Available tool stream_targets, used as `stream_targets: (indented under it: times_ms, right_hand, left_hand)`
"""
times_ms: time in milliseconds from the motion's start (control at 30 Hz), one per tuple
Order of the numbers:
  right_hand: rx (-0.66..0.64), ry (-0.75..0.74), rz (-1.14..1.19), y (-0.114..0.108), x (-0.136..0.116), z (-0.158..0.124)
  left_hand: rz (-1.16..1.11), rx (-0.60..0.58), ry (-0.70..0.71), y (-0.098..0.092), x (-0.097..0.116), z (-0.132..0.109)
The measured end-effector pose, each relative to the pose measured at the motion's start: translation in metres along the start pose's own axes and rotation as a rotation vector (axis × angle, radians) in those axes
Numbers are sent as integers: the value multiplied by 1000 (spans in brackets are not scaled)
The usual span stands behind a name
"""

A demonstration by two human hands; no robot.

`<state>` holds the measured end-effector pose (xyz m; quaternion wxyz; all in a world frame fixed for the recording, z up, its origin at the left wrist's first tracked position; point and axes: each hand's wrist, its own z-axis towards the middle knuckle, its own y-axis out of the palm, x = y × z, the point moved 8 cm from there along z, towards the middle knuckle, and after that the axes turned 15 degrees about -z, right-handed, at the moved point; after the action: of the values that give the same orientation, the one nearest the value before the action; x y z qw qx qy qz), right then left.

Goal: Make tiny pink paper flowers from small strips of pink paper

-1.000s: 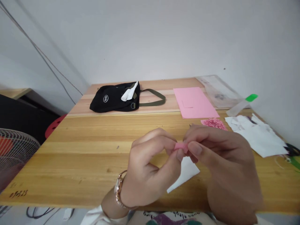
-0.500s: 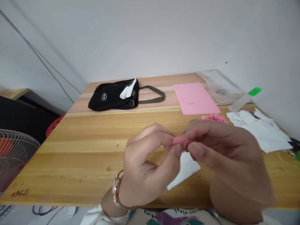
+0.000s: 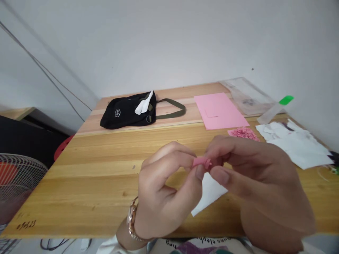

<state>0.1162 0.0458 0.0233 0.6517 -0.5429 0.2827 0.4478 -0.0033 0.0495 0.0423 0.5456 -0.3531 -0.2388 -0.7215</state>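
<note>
My left hand (image 3: 169,190), with a watch at its wrist, pinches a small rolled piece of pink paper (image 3: 200,162) between thumb and forefinger. At the roll's right end is my right hand (image 3: 254,180), its fingertips curled closely round that end, thumb slightly apart from the forefinger. Both hands are raised over the wooden table (image 3: 92,183). Partly hidden beneath them lies a white sheet (image 3: 212,192). Behind my right hand is a heap of small pink paper bits (image 3: 243,133).
A black bag (image 3: 127,111) with white tissue on it lies at the back left. Pink sheets (image 3: 222,109), a clear plastic sleeve (image 3: 249,97), a green-capped clear item (image 3: 275,108) and crumpled white paper (image 3: 302,144) lie toward the right. A fan (image 3: 21,180) stands left of the table.
The view has shifted slightly. My right thumb and fingertips have moved a little to the left along the pink roll's end. My left hand keeps its pinch.
</note>
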Motion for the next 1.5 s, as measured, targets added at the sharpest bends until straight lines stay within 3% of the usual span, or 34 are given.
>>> stream_targets:
  times_ms: [867, 1100, 1500]
  right_hand:
    - [-44, -2, 10, 2, -1, 1]
    - [33, -2, 35, -4, -1, 1]
    - [-30, 8, 8, -2, 0, 0]
  left_hand:
    - [-20, -21, 14, 0, 2, -1]
    - [28, -58, 63, 5, 4, 0]
    - [31, -42, 61, 4, 5, 0]
